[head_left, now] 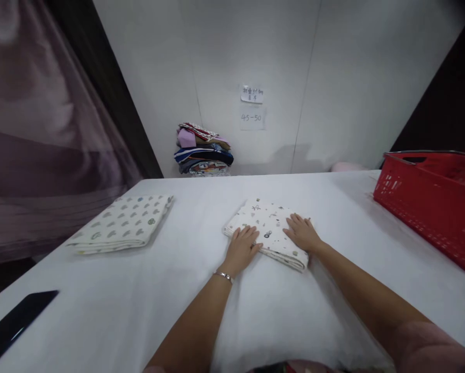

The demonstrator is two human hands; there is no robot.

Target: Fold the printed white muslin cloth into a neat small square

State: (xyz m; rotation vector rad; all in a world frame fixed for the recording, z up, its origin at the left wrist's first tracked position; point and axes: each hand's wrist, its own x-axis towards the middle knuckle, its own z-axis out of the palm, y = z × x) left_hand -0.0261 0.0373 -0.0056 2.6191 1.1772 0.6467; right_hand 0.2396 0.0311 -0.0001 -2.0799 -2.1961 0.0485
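Observation:
A folded white cloth with small printed figures (264, 220) lies in the middle of the white table (201, 300). My left hand (242, 247) rests flat on its near left corner, fingers stretched out. My right hand (302, 232) lies flat on its right side, fingers spread. Neither hand grips anything. A thin bracelet sits on my left wrist.
A second folded cloth with a leaf-like print (124, 224) lies at the left. A red plastic basket (434, 202) stands at the right edge. A dark phone (15, 324) lies at the near left corner. A pile of folded clothes (202, 150) sits against the wall.

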